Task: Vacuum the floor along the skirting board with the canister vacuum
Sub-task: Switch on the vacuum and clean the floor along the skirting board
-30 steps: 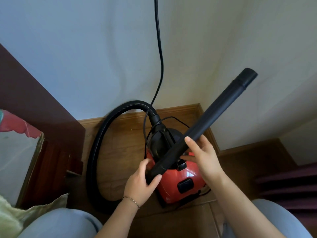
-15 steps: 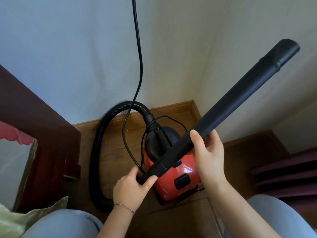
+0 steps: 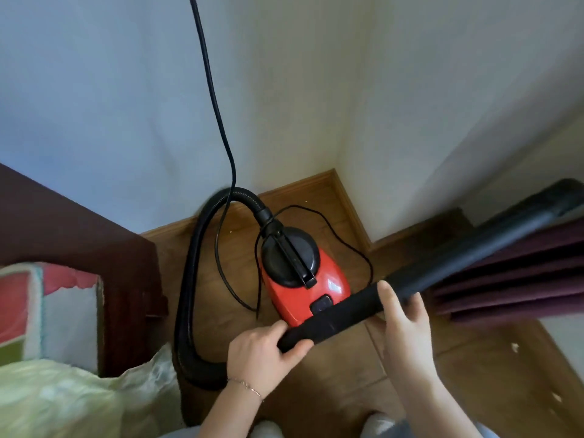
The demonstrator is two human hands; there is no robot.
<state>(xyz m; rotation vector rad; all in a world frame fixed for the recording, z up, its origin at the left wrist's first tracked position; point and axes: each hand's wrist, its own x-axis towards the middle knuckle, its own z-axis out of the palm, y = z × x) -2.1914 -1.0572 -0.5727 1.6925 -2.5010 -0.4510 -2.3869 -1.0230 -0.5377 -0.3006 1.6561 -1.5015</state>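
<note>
A red and black canister vacuum point(image 3: 328, 287) stands on the wooden floor in a corner. Its black ribbed hose point(image 3: 189, 279) loops left from the top and runs down to my left hand. A long black wand point(image 3: 442, 270) lies across the view, low at the left and rising to the right edge. My left hand point(image 3: 259, 352) grips the wand's lower end. My right hand point(image 3: 401, 317) holds the wand near its middle. The wooden skirting board point(image 3: 300, 186) runs along both walls behind the vacuum.
A black power cord point(image 3: 211, 99) hangs down the wall and coils on the floor by the vacuum. Dark red furniture point(image 3: 94, 235) stands at the left, with a pale green bag point(image 3: 63, 399) below it. Purple slatted panels point(image 3: 505, 286) are at the right.
The wand has swung down and to the right, from pointing up at the wall to lying much flatter. Both hands moved lower with it. The view has tilted downward.
</note>
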